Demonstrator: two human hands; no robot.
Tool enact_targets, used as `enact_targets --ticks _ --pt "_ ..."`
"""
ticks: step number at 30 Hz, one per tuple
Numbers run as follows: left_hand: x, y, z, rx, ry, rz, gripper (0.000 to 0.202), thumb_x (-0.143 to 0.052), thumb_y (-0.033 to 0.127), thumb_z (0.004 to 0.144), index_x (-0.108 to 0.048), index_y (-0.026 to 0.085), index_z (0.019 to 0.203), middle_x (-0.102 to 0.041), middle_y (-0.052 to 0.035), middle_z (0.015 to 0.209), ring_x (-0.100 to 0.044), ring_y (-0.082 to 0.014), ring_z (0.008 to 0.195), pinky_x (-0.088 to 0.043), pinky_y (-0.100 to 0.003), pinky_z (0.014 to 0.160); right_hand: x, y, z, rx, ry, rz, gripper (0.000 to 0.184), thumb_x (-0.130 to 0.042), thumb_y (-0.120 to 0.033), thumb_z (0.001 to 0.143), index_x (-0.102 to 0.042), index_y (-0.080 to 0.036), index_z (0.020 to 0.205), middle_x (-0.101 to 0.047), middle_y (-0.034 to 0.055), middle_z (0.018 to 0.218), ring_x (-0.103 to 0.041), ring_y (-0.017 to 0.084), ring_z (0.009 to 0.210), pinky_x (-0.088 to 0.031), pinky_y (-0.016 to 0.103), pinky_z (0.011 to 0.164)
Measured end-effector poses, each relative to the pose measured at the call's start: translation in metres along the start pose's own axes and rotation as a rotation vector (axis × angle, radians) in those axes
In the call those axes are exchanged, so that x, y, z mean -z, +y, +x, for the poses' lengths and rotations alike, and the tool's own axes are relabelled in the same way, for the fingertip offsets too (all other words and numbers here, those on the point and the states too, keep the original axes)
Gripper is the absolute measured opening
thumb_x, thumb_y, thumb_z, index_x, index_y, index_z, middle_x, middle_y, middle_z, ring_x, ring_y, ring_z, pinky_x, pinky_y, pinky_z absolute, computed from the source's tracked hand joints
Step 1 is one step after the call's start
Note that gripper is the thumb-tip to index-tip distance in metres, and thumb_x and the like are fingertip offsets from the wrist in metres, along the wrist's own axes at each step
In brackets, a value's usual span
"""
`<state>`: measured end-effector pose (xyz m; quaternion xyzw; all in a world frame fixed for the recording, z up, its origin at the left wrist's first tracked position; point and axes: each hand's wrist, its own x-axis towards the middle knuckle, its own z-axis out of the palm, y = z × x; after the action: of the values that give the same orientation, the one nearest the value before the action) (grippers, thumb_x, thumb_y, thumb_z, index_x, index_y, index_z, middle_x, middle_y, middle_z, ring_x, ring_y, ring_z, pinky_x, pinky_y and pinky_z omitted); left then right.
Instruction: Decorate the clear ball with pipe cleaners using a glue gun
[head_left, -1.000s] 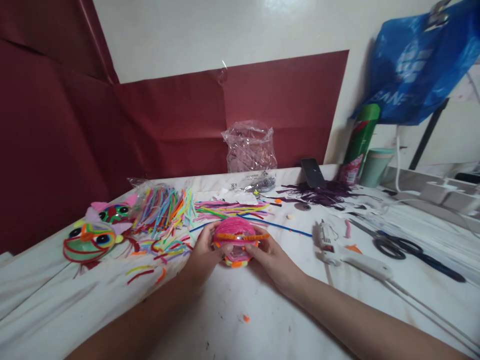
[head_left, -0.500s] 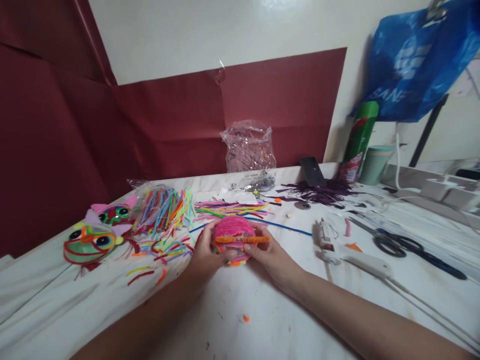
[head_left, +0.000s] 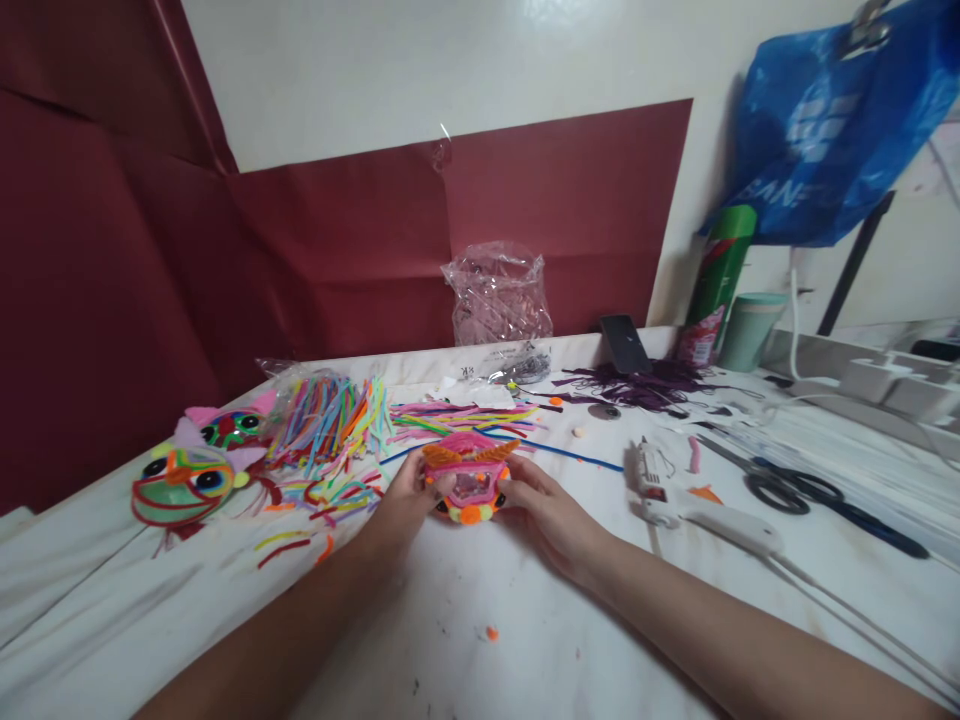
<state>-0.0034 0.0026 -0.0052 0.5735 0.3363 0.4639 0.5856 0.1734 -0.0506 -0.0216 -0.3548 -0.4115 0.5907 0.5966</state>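
Observation:
A pink pipe-cleaner animal head (head_left: 471, 484) with two orange ears and a window-like opening is held between my two hands, just above or on the tabletop. My left hand (head_left: 409, 500) grips its left side, the thumb near the front. On the other side, my right hand (head_left: 541, 508) has its fingers closed round the edge. Yellow and orange fuzzy bits line the lower rim. Behind it lie a blue pipe cleaner (head_left: 574, 457) and a pile of pink and yellow pipe cleaners (head_left: 457, 420).
Two finished-looking craft heads (head_left: 184, 490) stand at left beside bundled pipe cleaners (head_left: 322, 420) and cut scraps. A glue gun (head_left: 705, 515), black-handled scissors (head_left: 795, 485) and purple strands (head_left: 645, 385) lie at right. A clear plastic bag (head_left: 501, 300) stands behind.
My hands have tilted the pink head, so its front opening and lower rim now face me and its orange ears show as two upright points. Before, its rounded pink top faced me.

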Motion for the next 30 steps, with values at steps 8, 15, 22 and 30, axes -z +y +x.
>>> enact_targets --ticks 8,15,22,30 --pt "0.0034 -0.0016 0.0018 0.030 -0.008 0.030 0.063 -0.078 0.041 0.066 -0.056 0.018 0.121 -0.062 -0.0130 0.129 -0.056 -0.0322 0.121 -0.047 -0.041 0.098 -0.0003 -0.0057 0.0006 -0.044 0.072 0.016 0.030 -0.071 -0.031 0.073 -0.065 -0.022 0.101 -0.072 0.0033 0.103 -0.065 0.018 0.085 -0.050 0.026 0.064" --pt "0.0061 -0.0023 0.0044 0.019 -0.028 -0.020 0.071 -0.084 0.036 0.060 -0.055 0.018 0.122 -0.056 -0.0152 0.136 -0.050 -0.0327 0.128 -0.044 -0.038 0.102 0.0018 -0.0010 0.0045 -0.077 0.114 0.068 0.020 -0.066 -0.026 0.081 -0.064 -0.021 0.100 -0.071 0.0029 0.091 -0.065 0.014 0.068 -0.056 0.025 0.056" --pt "0.0057 0.0020 0.0045 0.063 -0.004 -0.036 0.059 -0.078 0.047 0.066 -0.061 0.019 0.115 -0.065 -0.0129 0.124 -0.057 -0.0313 0.120 -0.044 -0.043 0.103 -0.0019 -0.0014 0.0030 -0.092 0.196 0.051 0.016 -0.064 -0.017 0.080 -0.066 -0.020 0.095 -0.065 -0.0011 0.073 -0.060 0.012 0.062 -0.055 0.022 0.048" --pt "0.0058 0.0013 0.0049 0.067 -0.002 -0.001 0.060 -0.078 0.047 0.066 -0.062 0.021 0.117 -0.067 -0.0124 0.123 -0.057 -0.0309 0.120 -0.044 -0.041 0.102 -0.0008 -0.0014 0.0044 -0.091 0.209 0.032 0.017 -0.061 -0.015 0.080 -0.065 -0.019 0.096 -0.065 -0.0007 0.075 -0.060 0.012 0.060 -0.055 0.022 0.049"
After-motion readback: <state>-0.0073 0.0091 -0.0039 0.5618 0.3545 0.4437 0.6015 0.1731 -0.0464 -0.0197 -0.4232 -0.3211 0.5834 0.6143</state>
